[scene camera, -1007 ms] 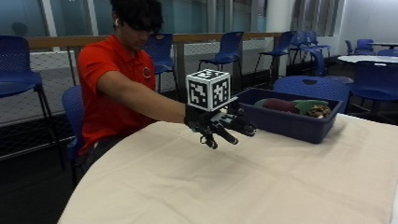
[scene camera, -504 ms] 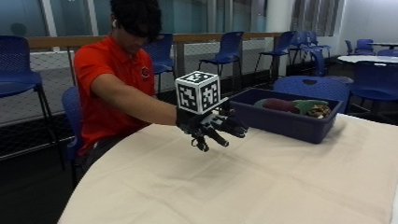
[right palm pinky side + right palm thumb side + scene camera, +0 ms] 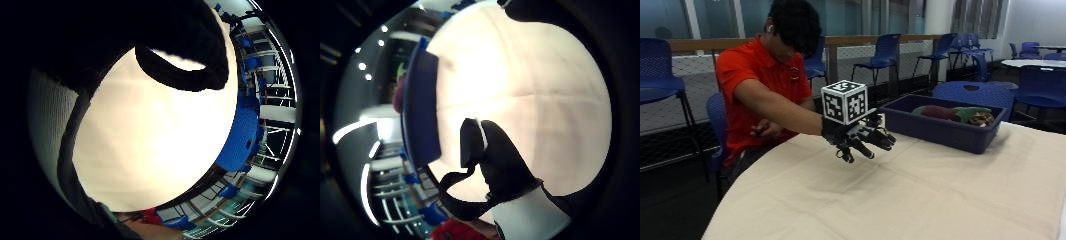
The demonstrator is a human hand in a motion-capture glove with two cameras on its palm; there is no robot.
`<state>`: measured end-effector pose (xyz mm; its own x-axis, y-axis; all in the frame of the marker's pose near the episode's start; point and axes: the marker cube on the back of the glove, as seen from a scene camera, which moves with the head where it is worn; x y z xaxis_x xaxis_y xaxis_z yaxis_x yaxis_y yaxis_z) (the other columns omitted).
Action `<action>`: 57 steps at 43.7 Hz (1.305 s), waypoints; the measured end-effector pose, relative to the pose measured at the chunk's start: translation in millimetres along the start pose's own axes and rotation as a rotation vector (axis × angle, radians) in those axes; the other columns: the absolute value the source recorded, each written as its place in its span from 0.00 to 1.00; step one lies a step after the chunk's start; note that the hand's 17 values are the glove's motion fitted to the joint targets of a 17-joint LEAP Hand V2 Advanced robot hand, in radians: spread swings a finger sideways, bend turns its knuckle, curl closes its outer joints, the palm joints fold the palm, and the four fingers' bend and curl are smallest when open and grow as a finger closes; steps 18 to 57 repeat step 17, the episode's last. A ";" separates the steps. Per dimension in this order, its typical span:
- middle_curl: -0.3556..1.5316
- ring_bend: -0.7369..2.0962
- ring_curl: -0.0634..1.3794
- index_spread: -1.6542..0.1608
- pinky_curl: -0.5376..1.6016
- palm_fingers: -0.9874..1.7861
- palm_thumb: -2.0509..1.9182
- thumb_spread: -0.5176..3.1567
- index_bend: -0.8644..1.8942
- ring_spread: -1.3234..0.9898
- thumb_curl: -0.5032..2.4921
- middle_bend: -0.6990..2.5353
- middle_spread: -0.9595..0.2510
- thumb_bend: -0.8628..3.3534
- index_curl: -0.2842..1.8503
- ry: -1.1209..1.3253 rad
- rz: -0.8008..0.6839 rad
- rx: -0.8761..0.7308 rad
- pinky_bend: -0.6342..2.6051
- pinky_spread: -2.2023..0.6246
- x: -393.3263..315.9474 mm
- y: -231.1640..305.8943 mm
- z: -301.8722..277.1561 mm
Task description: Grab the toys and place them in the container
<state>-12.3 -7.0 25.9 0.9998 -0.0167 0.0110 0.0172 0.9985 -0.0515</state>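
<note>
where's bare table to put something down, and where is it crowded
The cream tablecloth lies bare from the near edge up to the dark blue plastic bin, and also below the black-gloved right hand, which hovers empty with loosely curled fingers. The crowded spot is inside the bin, where soft toys lie piled.

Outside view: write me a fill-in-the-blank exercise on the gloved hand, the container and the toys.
1. The toys lie inside the ____ container.
2. The gloved right hand hangs over the tablecloth and holds ____.
3. The container stands on the table, on the side of the hand away from the ____.

Missing words: blue; nothing; person
</note>
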 end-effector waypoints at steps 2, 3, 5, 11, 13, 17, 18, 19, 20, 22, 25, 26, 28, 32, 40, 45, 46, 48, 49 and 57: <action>0.30 0.32 0.15 0.69 0.40 0.31 0.51 0.47 0.38 0.60 0.24 0.26 0.72 0.20 0.32 0.005 -0.003 0.006 0.48 0.82 -0.6 1.6 -2.5; 0.30 0.32 0.15 0.69 0.41 0.31 0.51 0.47 0.38 0.60 0.24 0.26 0.72 0.20 0.32 0.009 -0.004 0.010 0.48 0.82 -0.9 2.3 -4.0; 0.30 0.32 0.15 0.69 0.40 0.31 0.51 0.47 0.38 0.60 0.24 0.26 0.72 0.20 0.32 0.016 -0.007 0.017 0.48 0.82 -1.2 3.7 -7.2; 0.30 0.32 0.15 0.69 0.40 0.31 0.51 0.47 0.38 0.60 0.24 0.26 0.72 0.20 0.32 0.021 -0.005 0.030 0.48 0.82 0.5 8.9 -15.8; 0.30 0.32 0.15 0.69 0.40 0.31 0.51 0.48 0.38 0.60 0.24 0.26 0.72 0.20 0.31 0.019 0.001 0.036 0.48 0.82 3.1 9.2 -18.9; 0.30 0.32 0.15 0.69 0.40 0.31 0.51 0.48 0.38 0.60 0.24 0.26 0.72 0.20 0.32 0.017 0.011 0.046 0.48 0.82 8.1 9.0 -23.6; 0.30 0.32 0.15 0.69 0.40 0.31 0.51 0.48 0.38 0.60 0.24 0.26 0.72 0.20 0.32 0.017 0.011 0.046 0.48 0.82 8.1 9.0 -23.6; 0.30 0.32 0.15 0.69 0.40 0.31 0.51 0.48 0.38 0.60 0.24 0.26 0.72 0.20 0.32 0.017 0.011 0.046 0.48 0.82 8.1 9.0 -23.6; 0.30 0.32 0.15 0.69 0.40 0.31 0.51 0.48 0.38 0.60 0.24 0.26 0.72 0.20 0.32 0.017 0.011 0.046 0.48 0.82 8.1 9.0 -23.6; 0.30 0.32 0.15 0.69 0.40 0.31 0.51 0.48 0.38 0.60 0.24 0.26 0.72 0.20 0.32 0.017 0.011 0.046 0.48 0.82 8.1 9.0 -23.6; 0.30 0.32 0.15 0.69 0.40 0.31 0.51 0.48 0.38 0.60 0.24 0.26 0.72 0.20 0.32 0.017 0.011 0.046 0.48 0.82 8.1 9.0 -23.6; 0.30 0.32 0.15 0.69 0.40 0.31 0.51 0.48 0.38 0.60 0.24 0.26 0.72 0.20 0.32 0.017 0.011 0.046 0.48 0.82 8.1 9.0 -23.6; 0.30 0.32 0.15 0.69 0.40 0.31 0.51 0.48 0.38 0.60 0.24 0.26 0.72 0.20 0.32 0.017 0.011 0.046 0.48 0.82 8.1 9.0 -23.6; 0.30 0.32 0.15 0.69 0.40 0.31 0.51 0.48 0.38 0.60 0.24 0.26 0.72 0.20 0.32 0.017 0.011 0.046 0.48 0.82 8.1 9.0 -23.6; 0.30 0.32 0.15 0.69 0.40 0.31 0.51 0.48 0.38 0.60 0.24 0.26 0.72 0.20 0.32 0.017 0.011 0.046 0.48 0.82 8.1 9.0 -23.6; 0.30 0.32 0.15 0.69 0.40 0.31 0.51 0.48 0.38 0.60 0.24 0.26 0.72 0.20 0.32 0.017 0.011 0.046 0.48 0.82 8.1 9.0 -23.6; 0.30 0.32 0.15 0.69 0.40 0.31 0.51 0.48 0.38 0.60 0.24 0.26 0.72 0.20 0.32 0.017 0.011 0.046 0.48 0.82 8.1 9.0 -23.6; 0.30 0.32 0.15 0.69 0.40 0.31 0.51 0.48 0.38 0.60 0.24 0.26 0.72 0.20 0.32 0.017 0.011 0.046 0.48 0.82 8.1 9.0 -23.6; 0.30 0.32 0.15 0.69 0.40 0.31 0.51 0.48 0.38 0.60 0.24 0.26 0.72 0.20 0.32 0.017 0.011 0.046 0.48 0.82 8.1 9.0 -23.6; 0.30 0.32 0.15 0.69 0.40 0.31 0.51 0.48 0.38 0.60 0.24 0.26 0.72 0.20 0.32 0.017 0.011 0.046 0.48 0.82 8.1 9.0 -23.6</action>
